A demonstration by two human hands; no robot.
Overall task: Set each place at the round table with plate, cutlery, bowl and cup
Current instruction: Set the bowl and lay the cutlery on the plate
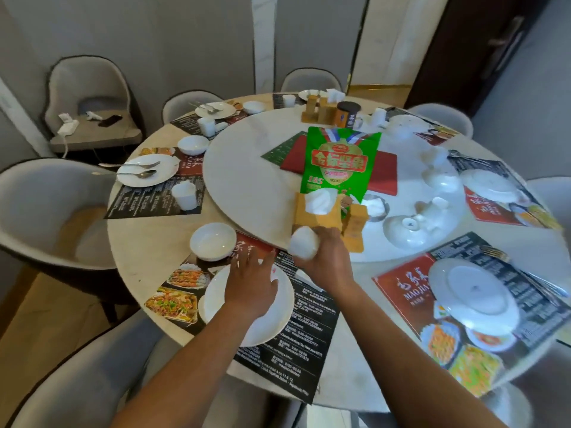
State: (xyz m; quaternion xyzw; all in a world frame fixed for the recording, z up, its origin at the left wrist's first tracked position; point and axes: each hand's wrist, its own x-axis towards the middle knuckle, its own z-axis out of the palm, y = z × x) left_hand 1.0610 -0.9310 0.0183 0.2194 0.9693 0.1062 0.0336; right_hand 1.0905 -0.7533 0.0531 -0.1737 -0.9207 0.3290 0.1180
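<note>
My left hand point(251, 284) lies flat, fingers spread, on a white plate point(272, 327) at the near place setting, over a printed menu mat point(312, 338). My right hand point(327, 256) grips a small white cup point(303, 242) just above the edge of the turntable point(247, 186). A white bowl point(213, 241) sits left of the plate. Another white plate point(475, 301) lies on the mat to the right. Places on the far left hold a plate with spoon and fork point(146, 169), a bowl point(193, 145) and a cup point(184, 195).
On the turntable stand a green snack bag point(340, 162), wooden napkin holders point(318, 211), loose white bowls and cups point(408, 230) and a dark canister point(346, 114). Grey chairs point(40, 211) ring the round table; one at the back holds a charger and phone.
</note>
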